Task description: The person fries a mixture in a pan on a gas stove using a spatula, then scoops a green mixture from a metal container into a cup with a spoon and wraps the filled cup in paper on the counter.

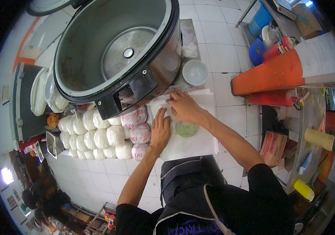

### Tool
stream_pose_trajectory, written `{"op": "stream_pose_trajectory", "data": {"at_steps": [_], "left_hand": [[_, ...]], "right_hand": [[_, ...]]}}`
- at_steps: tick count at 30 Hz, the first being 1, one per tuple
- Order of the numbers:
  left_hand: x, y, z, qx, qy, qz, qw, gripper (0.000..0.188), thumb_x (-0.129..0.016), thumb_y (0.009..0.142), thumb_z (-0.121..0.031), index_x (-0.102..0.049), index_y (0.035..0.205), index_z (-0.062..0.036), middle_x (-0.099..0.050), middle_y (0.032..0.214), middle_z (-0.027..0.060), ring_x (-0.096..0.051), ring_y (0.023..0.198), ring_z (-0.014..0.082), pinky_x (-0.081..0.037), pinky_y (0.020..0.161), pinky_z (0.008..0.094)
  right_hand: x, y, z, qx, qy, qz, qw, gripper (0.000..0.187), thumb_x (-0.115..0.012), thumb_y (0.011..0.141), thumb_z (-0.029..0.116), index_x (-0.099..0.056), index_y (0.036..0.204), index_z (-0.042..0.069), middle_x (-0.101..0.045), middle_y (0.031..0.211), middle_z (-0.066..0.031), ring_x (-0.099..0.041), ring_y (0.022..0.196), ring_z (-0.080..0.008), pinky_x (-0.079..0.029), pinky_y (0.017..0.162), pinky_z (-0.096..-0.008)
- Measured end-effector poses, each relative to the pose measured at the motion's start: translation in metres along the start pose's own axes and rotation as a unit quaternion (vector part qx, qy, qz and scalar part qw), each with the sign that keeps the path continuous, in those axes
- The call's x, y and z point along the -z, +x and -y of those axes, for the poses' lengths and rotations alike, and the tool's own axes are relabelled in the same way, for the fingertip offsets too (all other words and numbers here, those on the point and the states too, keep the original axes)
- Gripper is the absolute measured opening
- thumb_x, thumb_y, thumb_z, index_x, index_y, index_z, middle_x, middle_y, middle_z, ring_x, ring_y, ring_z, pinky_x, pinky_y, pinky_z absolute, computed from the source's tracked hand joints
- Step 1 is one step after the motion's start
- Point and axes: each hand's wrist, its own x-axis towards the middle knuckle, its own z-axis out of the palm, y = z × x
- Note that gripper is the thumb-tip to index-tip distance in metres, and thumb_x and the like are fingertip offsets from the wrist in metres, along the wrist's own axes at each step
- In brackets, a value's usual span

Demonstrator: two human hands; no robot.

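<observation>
A stack of white paper sheets [187, 145] lies in front of me, with a pale green round patch [187, 129] on it; whether the patch lies on top of or under the upper sheet, I cannot tell. My left hand [160, 130] rests along the left side of the paper, its fingers stretched out and pointing away from me. Toward the far edge of the sheets, my right hand [186, 107] reaches across with fingers bent and somewhat apart, the tips touching the paper. Its thumb side is near the left fingertips.
A big open rice cooker [128, 53] stands beyond the paper, its bare metal bottom showing. Several white wrapped bundles [91, 135] and red-printed ones [140, 133] are piled at left. A white bowl [195, 73] sits behind the paper. Shelves with an orange container [269, 74] stand at right.
</observation>
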Motion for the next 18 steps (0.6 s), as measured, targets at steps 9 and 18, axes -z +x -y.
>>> {"op": "stream_pose_trajectory", "data": {"at_steps": [9, 18], "left_hand": [[0.022, 0.021, -0.013, 0.100, -0.101, -0.078, 0.987, 0.042, -0.066, 0.095, -0.011, -0.052, 0.134, 0.0002, -0.047, 0.147, 0.0226, -0.045, 0.137, 0.0442, -0.042, 0.111, 0.0499], [0.048, 0.053, -0.008, 0.100, -0.134, -0.049, 0.985, 0.024, -0.067, 0.094, -0.005, -0.071, 0.118, -0.0065, -0.067, 0.110, 0.0140, -0.066, 0.101, 0.0331, -0.052, 0.086, 0.0425]], "right_hand": [[0.007, 0.001, -0.008, 0.017, 0.045, -0.032, 0.998, 0.023, -0.069, 0.087, 0.013, -0.069, 0.107, 0.003, -0.064, 0.122, -0.0176, -0.056, 0.121, -0.0372, -0.044, 0.100, -0.0479], [0.037, -0.015, -0.012, 0.008, 0.148, -0.022, 0.989, 0.014, -0.068, 0.089, 0.013, -0.068, 0.101, 0.006, -0.070, 0.105, -0.0110, -0.064, 0.107, -0.0326, -0.042, 0.096, -0.0470]]}}
